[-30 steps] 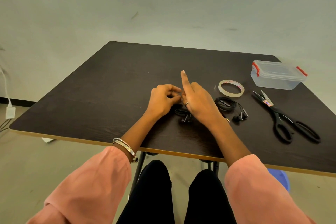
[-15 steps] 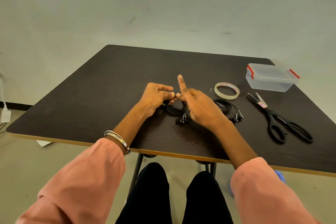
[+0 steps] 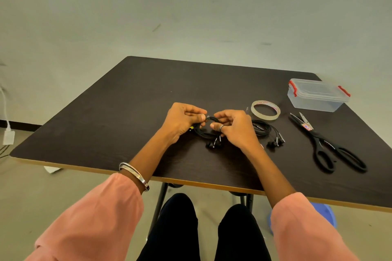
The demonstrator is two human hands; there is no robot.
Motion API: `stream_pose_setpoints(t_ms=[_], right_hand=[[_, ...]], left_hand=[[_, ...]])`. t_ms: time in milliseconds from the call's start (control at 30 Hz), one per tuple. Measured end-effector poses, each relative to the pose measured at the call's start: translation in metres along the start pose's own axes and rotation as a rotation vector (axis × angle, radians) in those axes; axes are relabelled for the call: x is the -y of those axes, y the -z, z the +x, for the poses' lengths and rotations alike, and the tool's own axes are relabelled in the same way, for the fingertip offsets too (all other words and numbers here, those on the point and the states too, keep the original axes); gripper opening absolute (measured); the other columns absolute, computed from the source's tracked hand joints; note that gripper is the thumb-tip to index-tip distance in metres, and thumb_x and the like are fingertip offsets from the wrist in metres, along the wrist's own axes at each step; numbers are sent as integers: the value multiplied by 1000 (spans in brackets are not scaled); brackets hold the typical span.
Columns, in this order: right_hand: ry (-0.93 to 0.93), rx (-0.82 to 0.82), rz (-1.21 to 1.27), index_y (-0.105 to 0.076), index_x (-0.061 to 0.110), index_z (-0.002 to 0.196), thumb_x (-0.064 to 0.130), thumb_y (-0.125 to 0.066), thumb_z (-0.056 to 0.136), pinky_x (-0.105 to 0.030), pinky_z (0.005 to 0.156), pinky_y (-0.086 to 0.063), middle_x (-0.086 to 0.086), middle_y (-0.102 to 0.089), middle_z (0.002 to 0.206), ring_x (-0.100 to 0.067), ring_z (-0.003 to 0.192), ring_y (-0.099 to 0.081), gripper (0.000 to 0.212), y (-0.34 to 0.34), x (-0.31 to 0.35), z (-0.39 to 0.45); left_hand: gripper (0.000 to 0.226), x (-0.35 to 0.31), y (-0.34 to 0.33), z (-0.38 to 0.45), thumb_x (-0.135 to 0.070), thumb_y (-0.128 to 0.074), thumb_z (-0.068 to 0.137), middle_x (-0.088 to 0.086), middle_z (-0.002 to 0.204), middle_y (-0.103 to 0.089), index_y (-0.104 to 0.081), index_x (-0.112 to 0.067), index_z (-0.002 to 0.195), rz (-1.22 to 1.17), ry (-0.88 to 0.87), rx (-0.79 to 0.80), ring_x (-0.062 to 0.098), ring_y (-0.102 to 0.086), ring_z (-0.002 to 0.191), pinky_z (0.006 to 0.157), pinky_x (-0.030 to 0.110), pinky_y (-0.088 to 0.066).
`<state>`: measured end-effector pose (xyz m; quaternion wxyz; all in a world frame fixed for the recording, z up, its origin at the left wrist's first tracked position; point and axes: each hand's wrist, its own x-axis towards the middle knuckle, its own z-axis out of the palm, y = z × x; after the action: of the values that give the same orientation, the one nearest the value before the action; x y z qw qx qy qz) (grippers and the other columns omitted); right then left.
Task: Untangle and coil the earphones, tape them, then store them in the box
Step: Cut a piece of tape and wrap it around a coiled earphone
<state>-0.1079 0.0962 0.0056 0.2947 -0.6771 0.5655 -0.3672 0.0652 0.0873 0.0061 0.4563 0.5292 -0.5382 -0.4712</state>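
Note:
A coil of black earphones (image 3: 206, 133) lies on the dark table (image 3: 131, 99) between my hands, its earbuds hanging toward me. My left hand (image 3: 182, 119) pinches the coil's top left part. My right hand (image 3: 234, 127) pinches the same coil from the right, fingers curled. A second coiled pair of black earphones (image 3: 265, 130) rests just right of my right hand. A roll of clear tape (image 3: 265, 110) lies flat behind it. The clear box (image 3: 317, 98) with red clips stands shut at the far right.
Black scissors (image 3: 326, 144) lie on the right side of the table, blades pointing away from me. A white charger and cable (image 3: 8, 133) hang at the left wall. A blue object (image 3: 326, 214) sits on the floor under the table's right front edge.
My right index finger, raised before, has curled down onto the coil. Both hands now pinch the earphones close together.

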Motion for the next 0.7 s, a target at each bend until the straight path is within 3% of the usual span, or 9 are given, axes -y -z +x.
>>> stream_pose_setpoints(t_ms=[100,200,333,467,600,700], right_hand=[[-64,4,115,-71,8,102,13,-76,80,-26,64,-59,-5,-73,83,-19,71,-72,23,-6,4,1],[-24,4,91,-73,13,96,16,-72,84,-20,64,-56,-2,-73,79,-9,61,-68,12,-13,10,4],[3,44,54,-73,14,102,14,-69,86,-14,69,-53,1,-72,89,-7,78,-67,16,-22,13,11],[10,34,17,-73,14,101,14,-69,87,0,58,-40,4,-69,86,3,72,-59,15,-25,10,10],[24,41,-9,-73,15,105,16,-63,91,-7,70,-40,3,-71,98,-3,87,-60,17,-26,9,8],[38,47,-33,-72,13,107,16,-60,94,-17,80,-40,2,-71,105,-5,96,-58,19,-26,9,8]], left_hand=[[11,-3,10,-2,-2,-72,80,15,83,-74,-74,-8,89,53,21,-3,24,-72,77,69,26,-57],[10,-4,24,-1,-5,-77,76,11,80,-74,-76,-13,82,165,34,-78,23,-72,77,75,34,-59],[10,-3,39,-1,-10,-81,75,2,79,-74,-76,-16,79,343,41,-219,13,-70,78,78,27,-57],[6,4,47,-2,-17,-79,78,2,83,-74,-77,-17,84,497,24,-268,13,-67,83,83,29,-53],[10,6,50,1,-21,-74,84,6,91,-71,-76,-13,89,509,64,-264,15,-62,87,78,28,-47],[10,4,50,2,-19,-71,86,3,84,-68,-75,-11,91,501,65,-269,7,-57,73,67,21,-44]])
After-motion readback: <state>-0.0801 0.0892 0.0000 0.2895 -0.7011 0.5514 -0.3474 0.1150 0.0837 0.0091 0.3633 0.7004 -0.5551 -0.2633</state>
